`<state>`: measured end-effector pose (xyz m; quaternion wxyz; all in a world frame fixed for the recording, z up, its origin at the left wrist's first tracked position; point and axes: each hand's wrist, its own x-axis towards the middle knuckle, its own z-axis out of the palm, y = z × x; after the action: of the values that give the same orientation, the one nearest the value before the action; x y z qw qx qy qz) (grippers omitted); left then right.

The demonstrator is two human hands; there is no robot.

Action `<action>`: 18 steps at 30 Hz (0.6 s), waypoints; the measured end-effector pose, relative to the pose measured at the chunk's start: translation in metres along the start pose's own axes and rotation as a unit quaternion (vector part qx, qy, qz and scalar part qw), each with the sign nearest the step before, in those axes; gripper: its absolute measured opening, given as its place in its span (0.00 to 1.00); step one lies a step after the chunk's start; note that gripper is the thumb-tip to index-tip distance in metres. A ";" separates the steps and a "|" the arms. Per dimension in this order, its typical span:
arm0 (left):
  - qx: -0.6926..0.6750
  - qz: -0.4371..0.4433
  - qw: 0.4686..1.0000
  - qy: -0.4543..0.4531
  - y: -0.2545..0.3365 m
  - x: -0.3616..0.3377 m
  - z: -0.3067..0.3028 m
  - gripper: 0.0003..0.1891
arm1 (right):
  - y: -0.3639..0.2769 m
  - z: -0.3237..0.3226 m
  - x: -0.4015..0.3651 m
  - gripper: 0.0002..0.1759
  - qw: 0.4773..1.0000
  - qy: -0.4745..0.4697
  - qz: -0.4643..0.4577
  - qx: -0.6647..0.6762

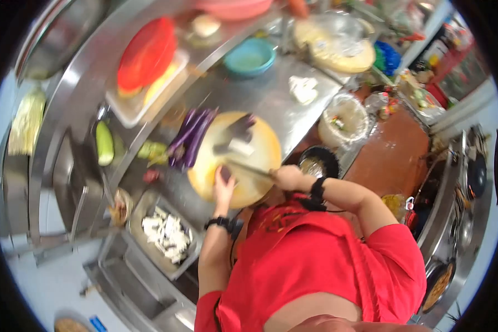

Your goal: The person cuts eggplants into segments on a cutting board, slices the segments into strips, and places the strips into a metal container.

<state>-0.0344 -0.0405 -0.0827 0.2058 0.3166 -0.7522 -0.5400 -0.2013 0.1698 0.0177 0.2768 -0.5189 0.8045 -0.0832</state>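
Observation:
My right hand (287,177) is wrapped round the handle of a knife (249,167), whose blade reaches left over the round cutting board (265,138). Near the board's lower left, my left hand (223,188) grips a dark purple piece (225,174), seemingly eggplant. Cut eggplant pieces (241,147), pale and purple, lie higher on the board. Whole purple eggplants (190,138) rest against the board's left edge. Below left, a metal tray (137,213) holds white cut strips (166,234).
A teal bowl (249,57) stands beyond the board. A lined white bucket (343,120) and a dark bowl (319,161) are at the right. A red basket (147,54) and a green vegetable (104,144) are at the left.

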 end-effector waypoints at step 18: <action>0.116 0.124 0.977 0.128 0.041 -0.031 0.004 0.18 | -0.017 -0.026 -0.021 0.12 0.994 0.063 -0.081 0.022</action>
<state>-0.0257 -0.0074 -0.0440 0.3277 0.3095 -0.8104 -0.3743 -0.1959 0.1768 0.0542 0.2294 -0.5694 0.7739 -0.1557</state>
